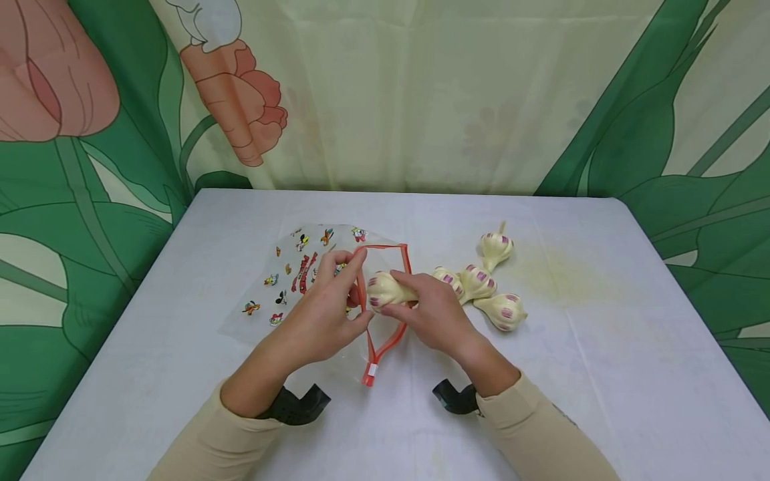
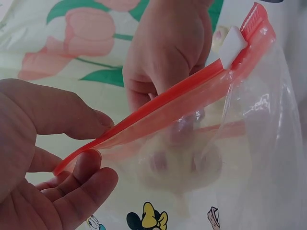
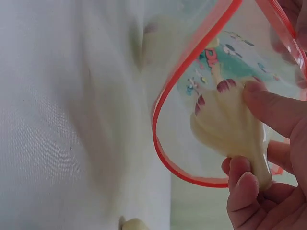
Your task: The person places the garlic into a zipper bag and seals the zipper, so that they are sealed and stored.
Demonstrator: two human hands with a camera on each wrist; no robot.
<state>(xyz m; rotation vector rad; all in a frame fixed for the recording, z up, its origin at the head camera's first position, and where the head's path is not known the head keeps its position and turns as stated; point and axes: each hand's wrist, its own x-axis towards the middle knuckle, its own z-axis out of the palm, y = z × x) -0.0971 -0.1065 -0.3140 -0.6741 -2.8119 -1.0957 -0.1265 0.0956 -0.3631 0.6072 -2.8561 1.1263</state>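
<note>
A clear zip bag (image 1: 289, 280) with cartoon prints lies on the table, its red-edged mouth spread open. My left hand (image 1: 327, 310) pinches the red zip edge (image 2: 158, 103) between thumb and fingers. In my right hand (image 1: 436, 310) is a garlic bulb (image 1: 388, 290), gripped by its stem end, purple-marked end toward the bag. The right wrist view shows that garlic (image 3: 228, 117) at the bag's opening, with the red rim around it. Through the clear film, the left wrist view shows it blurred.
Several more garlic bulbs (image 1: 478, 282) lie clustered to the right of my right hand, one (image 1: 496, 247) farther back and one (image 1: 502, 311) nearer. A white slider (image 1: 372, 369) sits at the near end of the zip. White cloth covers the table (image 1: 601, 401); a printed curtain (image 1: 421, 100) hangs behind.
</note>
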